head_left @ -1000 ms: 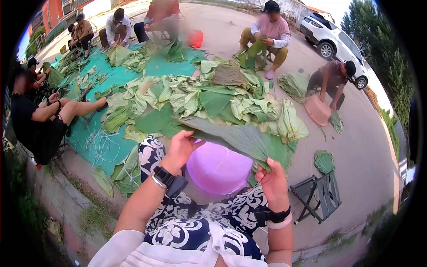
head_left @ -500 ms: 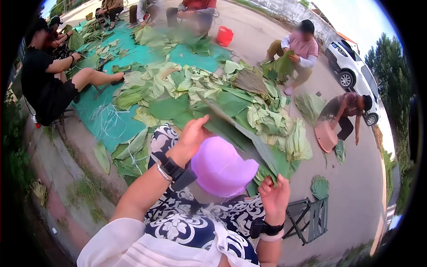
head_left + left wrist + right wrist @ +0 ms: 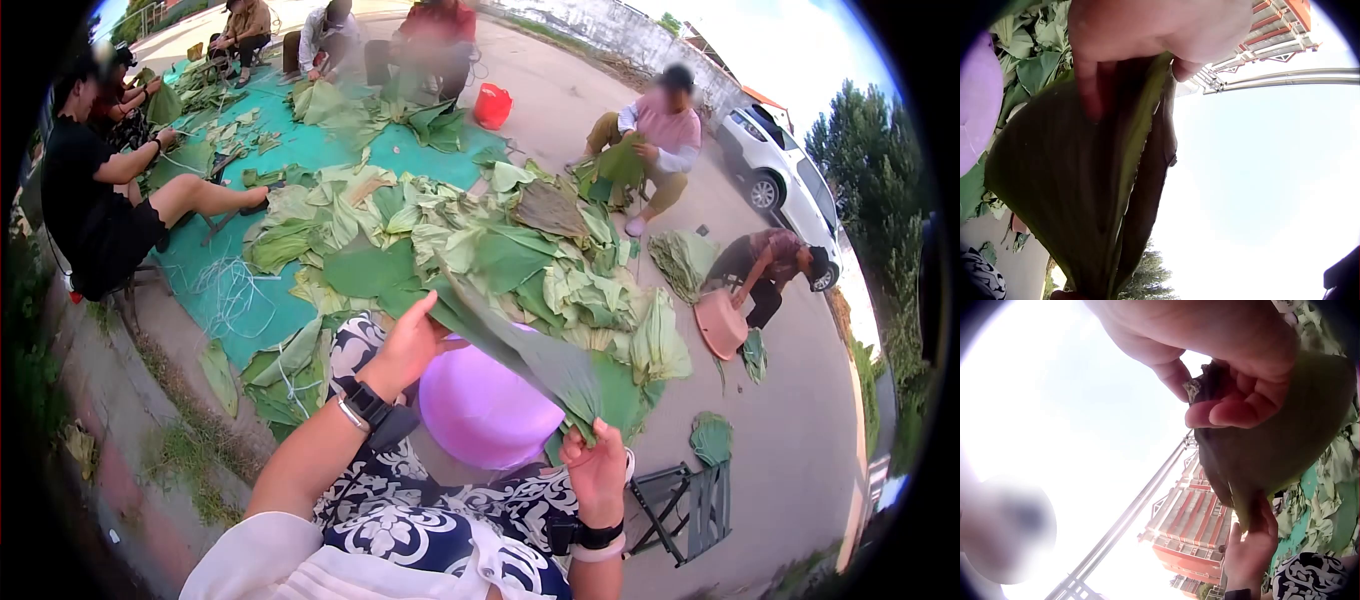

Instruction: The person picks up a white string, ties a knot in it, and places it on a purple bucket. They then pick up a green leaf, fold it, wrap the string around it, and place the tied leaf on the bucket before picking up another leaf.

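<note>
A large folded lotus leaf (image 3: 525, 355) is stretched between my two hands above the lap. My left hand (image 3: 408, 345) pinches its far left part; in the left wrist view fingers and thumb lie on both sides of the folded leaf (image 3: 1060, 169). At the other end, my right hand (image 3: 597, 465) pinches the gathered tip, and the right wrist view shows thumb and curled fingers around the leaf's rough, dark end (image 3: 1194, 390). Below the leaf, between the knees, is a smooth purple basin-like thing (image 3: 480, 410), partly covered by the leaf.
A broad heap of green leaves (image 3: 430, 220) lies ahead on a teal sheet (image 3: 225, 335). Several seated people work around it. A folding stool (image 3: 690, 510) stands at right, near a pink basin (image 3: 720, 325). White string (image 3: 235, 295) lies tangled at left.
The leaf tilted up, showing a narrow edge, then came back broader side toward me. Both hands keep hold of its ends. The head view shifted, and the purple thing is less deformed in outline.
</note>
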### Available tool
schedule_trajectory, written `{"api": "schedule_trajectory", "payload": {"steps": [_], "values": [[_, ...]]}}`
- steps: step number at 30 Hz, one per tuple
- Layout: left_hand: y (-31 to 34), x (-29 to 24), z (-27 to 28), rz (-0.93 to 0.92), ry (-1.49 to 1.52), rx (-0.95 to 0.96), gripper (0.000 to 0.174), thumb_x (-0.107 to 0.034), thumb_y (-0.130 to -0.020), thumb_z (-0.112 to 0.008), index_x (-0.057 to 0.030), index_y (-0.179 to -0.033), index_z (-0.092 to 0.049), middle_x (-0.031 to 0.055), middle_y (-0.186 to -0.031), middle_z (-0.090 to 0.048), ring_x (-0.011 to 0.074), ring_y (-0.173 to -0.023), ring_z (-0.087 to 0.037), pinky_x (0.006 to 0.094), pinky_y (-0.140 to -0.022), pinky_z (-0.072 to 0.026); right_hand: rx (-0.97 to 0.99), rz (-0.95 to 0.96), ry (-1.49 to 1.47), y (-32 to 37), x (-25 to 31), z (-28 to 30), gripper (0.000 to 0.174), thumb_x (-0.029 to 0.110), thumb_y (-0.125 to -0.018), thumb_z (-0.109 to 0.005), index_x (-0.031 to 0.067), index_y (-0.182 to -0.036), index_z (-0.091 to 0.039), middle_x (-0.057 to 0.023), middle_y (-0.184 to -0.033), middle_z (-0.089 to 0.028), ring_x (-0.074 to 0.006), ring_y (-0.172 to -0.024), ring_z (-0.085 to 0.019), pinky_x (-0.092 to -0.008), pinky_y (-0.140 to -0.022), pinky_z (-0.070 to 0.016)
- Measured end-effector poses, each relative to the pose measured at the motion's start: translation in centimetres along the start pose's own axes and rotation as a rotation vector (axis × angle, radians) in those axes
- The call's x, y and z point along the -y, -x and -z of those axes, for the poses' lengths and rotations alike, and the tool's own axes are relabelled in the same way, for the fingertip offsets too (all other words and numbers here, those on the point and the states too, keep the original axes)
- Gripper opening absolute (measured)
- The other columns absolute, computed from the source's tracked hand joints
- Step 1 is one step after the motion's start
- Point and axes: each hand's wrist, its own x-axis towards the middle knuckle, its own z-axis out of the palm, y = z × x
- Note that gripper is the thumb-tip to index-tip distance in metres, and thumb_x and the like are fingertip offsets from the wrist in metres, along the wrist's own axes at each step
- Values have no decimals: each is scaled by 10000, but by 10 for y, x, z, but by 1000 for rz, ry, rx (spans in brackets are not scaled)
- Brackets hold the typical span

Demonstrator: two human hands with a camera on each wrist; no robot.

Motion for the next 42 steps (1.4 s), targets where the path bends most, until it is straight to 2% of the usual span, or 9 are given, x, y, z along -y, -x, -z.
{"api": "schedule_trajectory", "payload": {"steps": [3, 7, 8, 11, 15, 16, 22, 32, 42], "values": [[-8, -4, 28, 168, -101, 43, 559, -498, -998, -368, -46, -1309, -478, 180, -1268, -571, 325, -1161, -553, 500, -999, -415, -27, 17, 36, 1, 2, -2, 201, 248, -886, -596, 48, -894, -575, -71, -767, -588, -173, -628, -514, -317, -610, -409], [-19, -14, 58, 215, -121, -27, 653, -530, -985, -389, 11, -1351, -414, 208, -1328, -517, 340, -1178, -540, 466, -985, -435, -44, 17, 72, -1, 1, -4, 194, 243, -892, -587, 50, -892, -580, -68, -760, -586, -171, -630, -514, -321, -614, -412], [-17, -17, 56, 186, -131, -56, 679, -521, -977, -424, 35, -1365, -387, 220, -1352, -486, 341, -1176, -535, 448, -979, -450, -50, 14, 75, -2, 1, -6, 191, 242, -893, -585, 51, -892, -580, -69, -761, -588, -171, -632, -515, -321, -617, -411], [-24, -13, 77, 206, -187, -122, 667, -492, -975, -456, 29, -1383, -369, 228, -1367, -463, 333, -1188, -522, 452, -980, -458, -83, 2, 83, -9, -5, -8, 188, 238, -898, -577, 51, -893, -582, -70, -760, -594, -174, -636, -516, -321, -628, -410], [-24, -4, 82, 165, -202, -106, 606, -390, -970, -525, 1, -1403, -362, 203, -1379, -461, 319, -1194, -515, 446, -972, -471, -102, -4, 107, -18, -12, -12, 186, 236, -902, -570, 51, -892, -584, -70, -756, -602, -179, -643, -519, -327, -641, -409], [-25, -3, 83, 157, -184, -103, 577, -342, -970, -540, -9, -1407, -366, 173, -1388, -465, 307, -1198, -515, 444, -966, -477, -103, -6, 112, -20, -12, -14, 187, 237, -903, -570, 51, -887, -585, -68, -754, -604, -183, -640, -523, -332, -639, -410], [-27, 2, 85, 96, -199, -84, 553, -304, -972, -539, -9, -1409, -373, 140, -1392, -474, 286, -1215, -499, 451, -957, -482, -102, 13, 149, -24, -13, -26, 192, 235, -913, -568, 46, -884, -589, -69, -754, -609, -185, -632, -532, -333, -628, -413], [-28, 7, 78, 80, -239, -58, 509, -277, -971, -532, -2, -1383, -415, 133, -1366, -501, 257, -1183, -515, 432, -941, -491, -120, 11, 142, -21, -10, -26, 226, 245, -925, -561, 27, -888, -605, -86, -776, -633, -184, -633, -573, -324, -626, -459], [-29, 8, 75, 85, -276, -71, 481, -262, -976, -527, -3, -1368, -426, 138, -1339, -526, 259, -1176, -544, 410, -908, -496, -153, 19, 160, -19, -12, -17, 263, 286, -922, -564, 33, -860, -602, -64, -757, -617, -170, -621, -579, -298, -579, -449]]}}
